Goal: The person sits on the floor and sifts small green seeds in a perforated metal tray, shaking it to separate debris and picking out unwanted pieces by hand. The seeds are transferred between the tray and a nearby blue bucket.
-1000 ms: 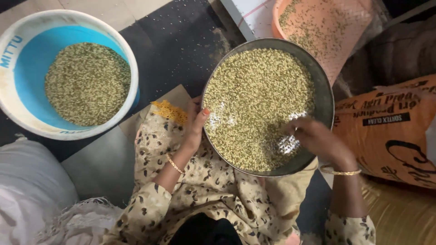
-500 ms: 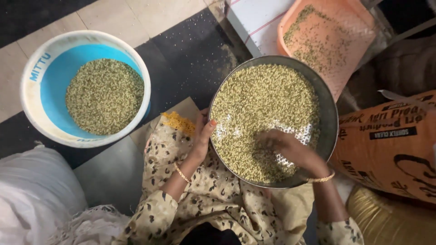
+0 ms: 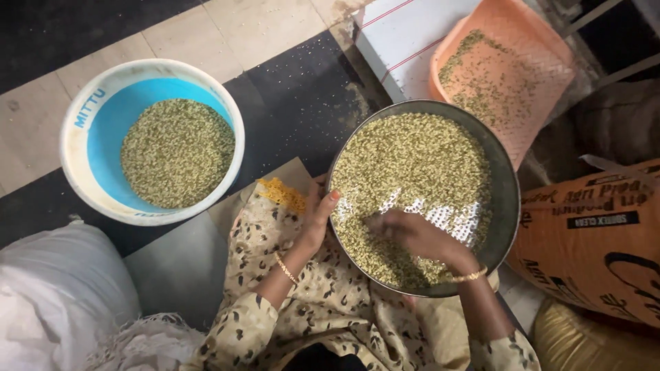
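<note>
The left hand (image 3: 317, 218) holds the near-left rim of a round metal sieve pan (image 3: 505, 199), its fingers curled up over the edge, the thumb on the inner side. The pan rests on the lap, tilted a little, and it is nearly full of pale green-yellow split grains (image 3: 412, 161). The right hand (image 3: 419, 237) lies inside the pan on the grain, palm down, with the fingers loosely spread and half bent; I cannot tell if it pinches anything. Just beyond these fingers a strip of the perforated pan bottom (image 3: 447, 214) is bare (the small holes shine there). Each wrist carries a thin gold bangle.

Far to the left of the left fingers stands a blue plastic tub (image 3: 103, 134) with a white rim on the floor, holding a heap of the same grain (image 3: 177, 152). Beyond the pan, up and to the right of the right fingers, an orange plastic tray (image 3: 543, 62) carries a thin scatter of grain. To the right of the pan lies an orange printed sack (image 3: 591, 240).
</note>
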